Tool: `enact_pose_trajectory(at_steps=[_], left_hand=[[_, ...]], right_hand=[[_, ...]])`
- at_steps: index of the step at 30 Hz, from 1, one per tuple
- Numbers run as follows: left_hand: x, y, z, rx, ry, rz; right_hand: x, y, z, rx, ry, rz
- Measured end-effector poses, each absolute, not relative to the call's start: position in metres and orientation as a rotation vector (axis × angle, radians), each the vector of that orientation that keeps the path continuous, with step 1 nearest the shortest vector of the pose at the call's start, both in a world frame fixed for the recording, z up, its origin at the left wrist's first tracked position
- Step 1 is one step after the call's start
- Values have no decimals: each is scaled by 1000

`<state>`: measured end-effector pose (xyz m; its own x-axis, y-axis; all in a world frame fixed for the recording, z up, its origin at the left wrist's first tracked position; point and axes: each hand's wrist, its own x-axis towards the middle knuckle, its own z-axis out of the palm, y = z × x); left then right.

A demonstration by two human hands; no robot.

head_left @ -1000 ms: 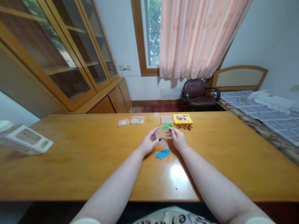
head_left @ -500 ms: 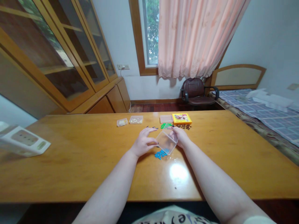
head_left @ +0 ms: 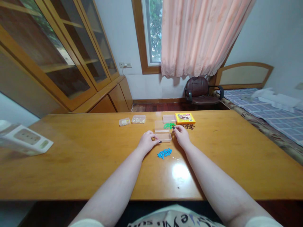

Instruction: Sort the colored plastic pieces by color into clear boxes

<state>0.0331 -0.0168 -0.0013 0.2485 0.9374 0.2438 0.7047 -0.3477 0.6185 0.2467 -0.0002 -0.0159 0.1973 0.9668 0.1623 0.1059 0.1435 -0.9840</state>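
Observation:
A clear plastic box [head_left: 163,139] lies open on the table, its lid [head_left: 161,125] folded back on the far side. My left hand [head_left: 147,143] has its fingers closed around the box's left front corner. To the right of the box, my right hand [head_left: 181,136] is closed, its fingertips drawn together at the edge of a pile of small green pieces [head_left: 169,125]; whatever they hold is too small to make out. A pile of small blue pieces [head_left: 164,153] lies in front of the box. Small brown pieces [head_left: 190,126] are spread beyond my right hand.
On the wooden table [head_left: 94,157], a yellow box [head_left: 185,118] stands beside another clear container [head_left: 169,118] at the back. Two clear containers with pale pieces, a larger one [head_left: 138,119] and a smaller one [head_left: 124,122], sit left of them. A white power strip [head_left: 28,138] is far left.
The clear box, tilted in the air between both hands before, has come down onto the table with its lid laid back. My right hand has let go of it and is by the green pieces.

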Motion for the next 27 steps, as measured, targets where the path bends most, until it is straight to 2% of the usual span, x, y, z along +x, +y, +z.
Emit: enact_pose_trajectory(at_steps=[6,12,15,19,27], left_hand=[[27,-19,8,2214,1503,617],[39,-46,32,2495,1313,751],[62,-70,30,2705,954,493],[87,-91,11,2766,977,160],[77,-88,-3,2734,948,-4]], right_hand=[[247,-5,-15,-1346,-1415,868],[246,-9,-9,-1341,-1378,763],[245,-8,-8,-1329,-1322,804],[245,-7,-8,-1338,-1285,830],[246,-9,-3,-1333,-1315,792]])
